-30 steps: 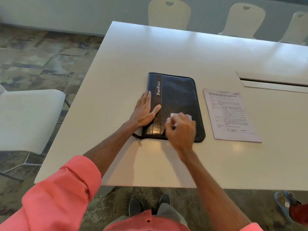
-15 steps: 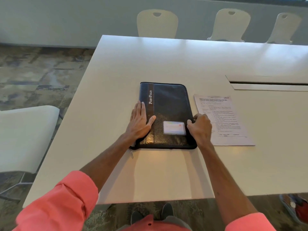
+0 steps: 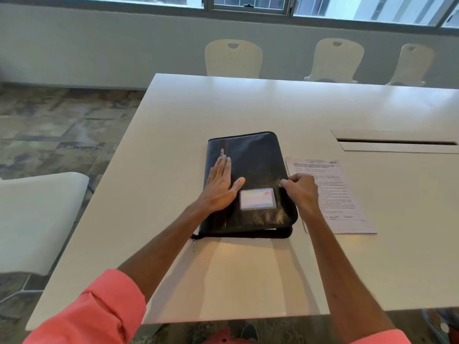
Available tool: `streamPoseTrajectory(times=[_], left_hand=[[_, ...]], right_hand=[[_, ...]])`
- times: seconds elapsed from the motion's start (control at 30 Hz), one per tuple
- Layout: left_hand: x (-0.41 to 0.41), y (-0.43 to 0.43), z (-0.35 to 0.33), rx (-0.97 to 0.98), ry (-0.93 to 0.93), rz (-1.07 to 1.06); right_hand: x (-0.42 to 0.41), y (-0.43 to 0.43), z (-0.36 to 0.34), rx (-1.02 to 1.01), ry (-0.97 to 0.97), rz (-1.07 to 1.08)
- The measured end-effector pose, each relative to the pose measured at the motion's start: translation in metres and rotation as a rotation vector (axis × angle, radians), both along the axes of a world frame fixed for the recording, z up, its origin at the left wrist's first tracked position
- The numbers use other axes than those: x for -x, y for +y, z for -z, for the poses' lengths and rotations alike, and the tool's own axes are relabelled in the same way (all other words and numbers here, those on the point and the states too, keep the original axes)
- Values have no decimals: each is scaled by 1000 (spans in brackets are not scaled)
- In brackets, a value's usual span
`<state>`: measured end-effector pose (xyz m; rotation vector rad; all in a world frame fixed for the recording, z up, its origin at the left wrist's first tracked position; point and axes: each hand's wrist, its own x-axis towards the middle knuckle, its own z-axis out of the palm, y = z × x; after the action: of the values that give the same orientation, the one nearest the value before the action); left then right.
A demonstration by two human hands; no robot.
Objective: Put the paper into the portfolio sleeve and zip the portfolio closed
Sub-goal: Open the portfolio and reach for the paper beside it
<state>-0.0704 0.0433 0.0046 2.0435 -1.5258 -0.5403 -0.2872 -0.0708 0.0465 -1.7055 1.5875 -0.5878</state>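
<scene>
A black zip portfolio [image 3: 253, 167] lies on the white table [image 3: 248, 269], with a clear card window [image 3: 257, 199] on its cover. My left hand [image 3: 218, 187] rests flat on the cover's left side, fingers spread. My right hand [image 3: 301, 189] pinches the cover's right edge, which is lifted a little so a gap shows along the near side. A zip pull [image 3: 193, 244] hangs loose at the near left corner. The printed paper [image 3: 337, 194] lies flat on the table just right of the portfolio, partly under my right wrist.
A cable slot [image 3: 397, 142] is cut into the table at the right. Three cream chairs [image 3: 233, 58] stand along the far side under windows. A white chair [image 3: 34, 219] is at the left. The near table edge is close to my body.
My right hand moved from the cover's near edge to its right edge and now lifts it slightly. My left hand slid further onto the cover. My head has tilted up.
</scene>
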Motion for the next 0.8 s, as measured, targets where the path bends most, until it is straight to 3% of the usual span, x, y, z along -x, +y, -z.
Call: streamPoseTrajectory(times=[0.27, 0.4, 0.53, 0.8], left_hand=[[18, -5, -77, 177, 256, -16], [9, 1, -119, 258, 361, -89], [-12, 21, -145, 357, 551, -115], [-79, 80, -159, 377, 583, -253]], right_hand=[[-37, 15, -67, 89, -343, -102], [-66, 38, -95, -35, -629, -221], [-101, 62, -101, -25, -722, -321], [-168, 111, -102, 71, -794, -577]])
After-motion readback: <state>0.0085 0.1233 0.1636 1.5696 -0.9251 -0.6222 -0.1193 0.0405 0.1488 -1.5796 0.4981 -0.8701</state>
